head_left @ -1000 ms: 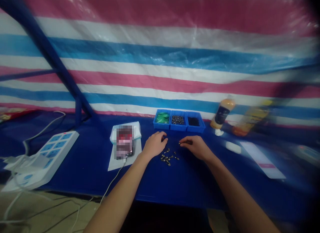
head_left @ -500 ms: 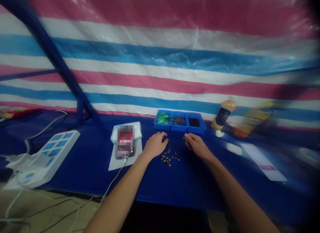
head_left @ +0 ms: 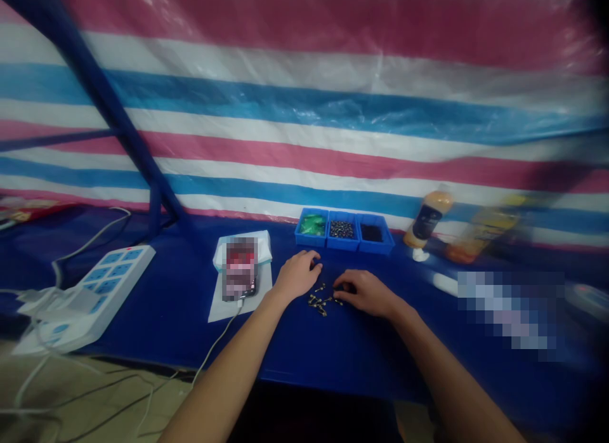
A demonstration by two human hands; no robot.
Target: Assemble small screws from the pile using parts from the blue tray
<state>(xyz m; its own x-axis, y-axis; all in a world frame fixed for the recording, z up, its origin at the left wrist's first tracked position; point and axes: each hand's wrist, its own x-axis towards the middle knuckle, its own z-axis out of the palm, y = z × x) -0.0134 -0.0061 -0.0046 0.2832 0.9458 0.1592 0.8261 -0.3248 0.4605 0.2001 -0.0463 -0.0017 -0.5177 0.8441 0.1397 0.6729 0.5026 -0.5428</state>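
Observation:
Several small brass-coloured metal pieces, like screws or fittings, lie loosely on the blue table. My left hand rests just behind and left of them, fingers curled around a small dark thing that I cannot make out. Over the right side of the pieces is my right hand, its thumb and fingers apart, with the fingertips close to a piece at the pile's edge. Beyond both hands stand three blue bins: one with green packets, one with small shiny metal parts, one with tiny black parts.
On the left are a white power strip with cables and a charging phone on a white packet. To the right stand an orange bottle, a blurred yellow bottle and a white oval object.
My right hand has moved left and nearer from in front of the bins to the metal pieces, and its fingers have spread from a pinch. My left hand has hardly moved.

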